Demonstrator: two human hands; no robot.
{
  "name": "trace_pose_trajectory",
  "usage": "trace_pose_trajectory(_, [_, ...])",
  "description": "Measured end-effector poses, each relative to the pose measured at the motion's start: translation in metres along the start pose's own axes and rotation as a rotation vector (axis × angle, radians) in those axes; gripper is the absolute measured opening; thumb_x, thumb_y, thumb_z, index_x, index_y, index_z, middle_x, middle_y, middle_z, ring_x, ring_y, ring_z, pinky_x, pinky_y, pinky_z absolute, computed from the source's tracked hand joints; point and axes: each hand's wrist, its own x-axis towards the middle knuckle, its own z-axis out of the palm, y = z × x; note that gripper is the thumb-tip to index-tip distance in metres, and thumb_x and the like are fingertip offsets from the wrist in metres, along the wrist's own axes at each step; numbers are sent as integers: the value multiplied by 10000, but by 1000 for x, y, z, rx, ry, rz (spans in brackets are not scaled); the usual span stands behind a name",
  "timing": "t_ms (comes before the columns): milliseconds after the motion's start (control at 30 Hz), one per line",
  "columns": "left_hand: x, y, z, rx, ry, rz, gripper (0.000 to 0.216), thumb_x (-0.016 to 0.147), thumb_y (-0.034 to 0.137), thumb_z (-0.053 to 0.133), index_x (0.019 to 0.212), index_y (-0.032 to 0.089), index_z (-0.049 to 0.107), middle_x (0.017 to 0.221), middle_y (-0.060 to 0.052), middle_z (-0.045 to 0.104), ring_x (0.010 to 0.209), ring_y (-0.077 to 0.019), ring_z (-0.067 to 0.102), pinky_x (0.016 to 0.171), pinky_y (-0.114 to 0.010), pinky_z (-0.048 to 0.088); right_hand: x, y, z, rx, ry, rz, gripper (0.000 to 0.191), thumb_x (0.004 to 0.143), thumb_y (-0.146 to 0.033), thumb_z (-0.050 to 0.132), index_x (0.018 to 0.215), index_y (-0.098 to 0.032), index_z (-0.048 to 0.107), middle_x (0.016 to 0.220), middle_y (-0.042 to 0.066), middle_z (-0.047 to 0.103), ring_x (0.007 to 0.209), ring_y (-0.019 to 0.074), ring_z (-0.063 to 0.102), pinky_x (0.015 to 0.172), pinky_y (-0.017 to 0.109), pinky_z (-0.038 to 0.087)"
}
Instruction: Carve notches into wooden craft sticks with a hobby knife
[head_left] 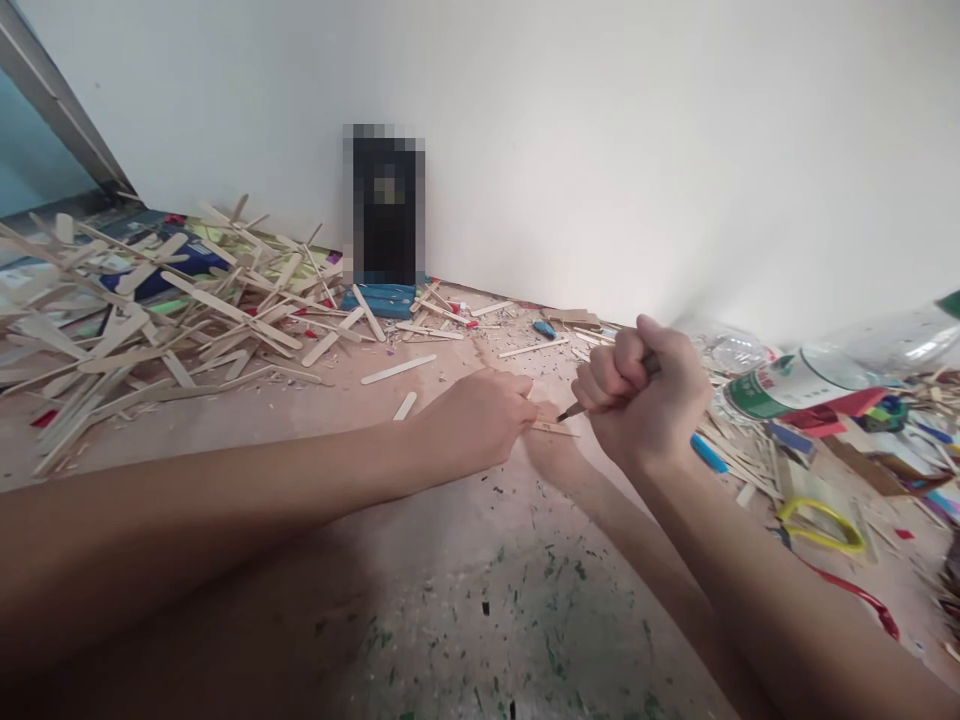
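My left hand (480, 415) rests on the worn table, its fingers pinched on the end of a small wooden craft stick (553, 428) that lies flat. My right hand (641, 400) is closed in a fist around a thin knife-like tool (574, 410). The tool's tip points down and left and touches the stick just right of my left fingertips. Both forearms reach in from the bottom of the view.
A big heap of wooden craft sticks (150, 320) covers the table's left. A blurred dark upright object (388, 205) stands at the wall on a blue base. Right side: plastic bottles (795, 385), yellow-handled scissors (821, 525), a blue tool (709, 455), coloured scraps.
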Motion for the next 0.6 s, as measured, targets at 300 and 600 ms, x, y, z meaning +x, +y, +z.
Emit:
trace_pose_trajectory(300, [0, -3, 4, -14, 11, 12, 87, 1090, 192, 729, 1009, 158, 729, 976, -8, 705, 938, -191, 702, 901, -376, 622, -1, 15, -9, -8, -36, 33, 650, 1014, -570, 743, 603, -247, 357, 506, -127, 245, 459, 75, 179, 450, 232, 245])
trace_pose_trajectory(600, [1, -2, 3, -50, 23, 13, 101, 1091, 140, 683, 1014, 166, 744, 941, -2, 677, 920, -195, 676, 877, -362, 590, -3, 10, 1, -3, -9, 27, 671, 871, -455, 788, 498, -237, 275, 494, -75, 141, 454, 74, 114, 454, 309, 121])
